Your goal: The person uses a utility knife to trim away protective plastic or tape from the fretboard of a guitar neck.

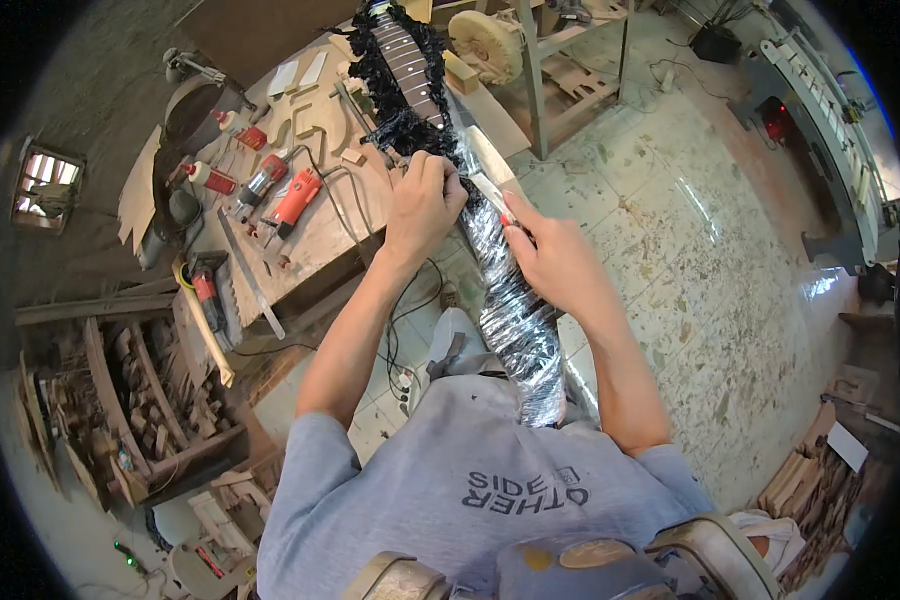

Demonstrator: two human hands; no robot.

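Note:
A long guitar neck, its dark fretboard (407, 68) dotted with pale inlays, runs from the bench toward my body. Torn black wrapping (370, 75) bunches along both its sides. Shiny clear plastic film (518, 330) covers the near part, which reaches down to my waist. My left hand (425, 200) is closed, its fingers pinching the torn wrapping at the edge of the film. In my right hand (555, 250) is a slim, pale cutter knife (492, 196) with a red part, lying along the film and pointing away from me. Its very tip is hard to make out.
Left of the neck, the wooden workbench (315, 268) carries a red power tool (298, 200), red-and-white glue bottles (210, 178), a long metal ruler (250, 270) and loose cables. Wood offcuts (160, 400) fill a rack at lower left. A metal-framed stand (535, 90) is beyond, right.

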